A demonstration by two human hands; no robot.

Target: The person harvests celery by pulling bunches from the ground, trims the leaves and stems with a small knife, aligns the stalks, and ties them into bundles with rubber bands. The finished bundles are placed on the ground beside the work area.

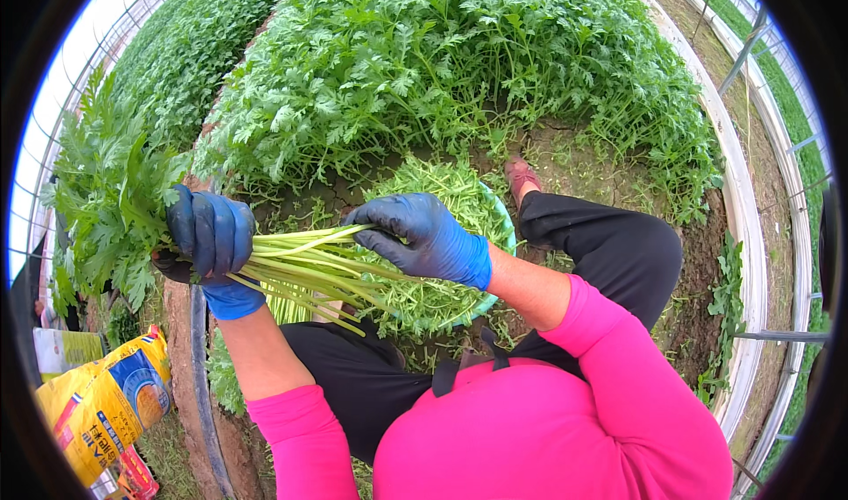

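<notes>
My left hand (215, 235), in a soiled blue glove, grips a bunch of leafy greens around the upper stems. Lobed leaves of the bunch (99, 195), which look like garland chrysanthemum, spread out to the left of the fist. Its pale green stems (311, 255) fan out to the right. My right hand (424, 235), also in a blue glove, pinches one stem near its cut end between thumb and forefinger. Below that hand stands a light turquoise basin (507, 225) heaped with loose leaves and trimmings (434, 182). More cut stems (285, 304) lie under the held bunch, partly hidden.
A dense bed of the same greens (464, 49) grows ahead, with another bed (192, 43) at the far left. Yellow printed sacks (109, 400) lie at lower left beside a dark hose or pipe (202, 367). A pale border rail (745, 255) runs along the right.
</notes>
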